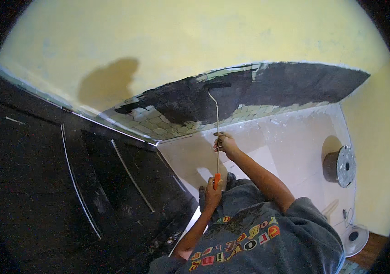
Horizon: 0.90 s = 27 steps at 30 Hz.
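Note:
My left hand (213,195) is closed around the orange handle (217,181) of a long paint roller. Farther up, the fingers of my right hand (225,143) close around the thin metal rod (217,118). The rod bends near its far end and carries a dark roller head (218,85), which lies against the lower wall. Around it spreads a band of blackish paint (291,84) with uneven edges. Beneath and beside the band, a greenish stone-patterned strip (158,124) shows bare.
Yellow wall (195,32) rises above the band. A dark panelled surface with metal strips (81,192) stands on the left. On the pale, paint-spotted floor (291,137) at right are a grey round-topped can (345,165) and a white round object with a dark centre (355,242).

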Each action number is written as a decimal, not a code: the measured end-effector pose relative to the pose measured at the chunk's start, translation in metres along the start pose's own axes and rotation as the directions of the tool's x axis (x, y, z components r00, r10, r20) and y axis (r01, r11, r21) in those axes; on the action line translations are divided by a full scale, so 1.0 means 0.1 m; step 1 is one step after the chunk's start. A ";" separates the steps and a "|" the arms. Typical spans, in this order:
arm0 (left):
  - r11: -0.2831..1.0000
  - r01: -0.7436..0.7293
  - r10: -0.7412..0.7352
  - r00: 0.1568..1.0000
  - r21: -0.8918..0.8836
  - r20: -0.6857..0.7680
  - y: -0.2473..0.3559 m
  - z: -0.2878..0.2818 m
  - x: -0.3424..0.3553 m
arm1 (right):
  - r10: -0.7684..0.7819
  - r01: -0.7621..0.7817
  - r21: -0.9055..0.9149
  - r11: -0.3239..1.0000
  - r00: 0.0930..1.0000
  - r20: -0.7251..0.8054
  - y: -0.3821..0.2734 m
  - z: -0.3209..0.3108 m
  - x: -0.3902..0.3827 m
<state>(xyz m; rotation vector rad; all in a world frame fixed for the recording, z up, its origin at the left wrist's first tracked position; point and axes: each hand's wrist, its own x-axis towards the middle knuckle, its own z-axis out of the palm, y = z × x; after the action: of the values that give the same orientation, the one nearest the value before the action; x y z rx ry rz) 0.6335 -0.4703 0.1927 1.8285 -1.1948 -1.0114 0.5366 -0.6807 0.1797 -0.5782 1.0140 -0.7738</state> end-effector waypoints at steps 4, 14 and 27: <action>0.930 0.294 -0.251 0.946 -0.219 0.204 0.30 0.22 0.08 | 0.001 -0.009 -0.117 0.993 0.998 -0.068 -0.10 -0.19 0.27; 0.960 0.278 -0.278 0.960 0.012 0.014 -0.49 1.06 0.22 | -0.143 0.121 -0.196 0.973 0.984 -0.102 -0.16 -0.33 0.73; 0.813 0.397 -0.461 0.886 -0.426 -0.054 -2.57 2.51 1.06 | -0.595 0.446 -0.570 0.690 0.798 -0.095 0.40 -0.44 1.59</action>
<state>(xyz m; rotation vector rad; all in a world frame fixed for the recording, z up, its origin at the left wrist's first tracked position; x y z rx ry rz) 0.5351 -0.5258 -0.1645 1.8272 -0.4252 -1.2297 0.5575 -0.7858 0.0485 -1.3141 1.3539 -1.1162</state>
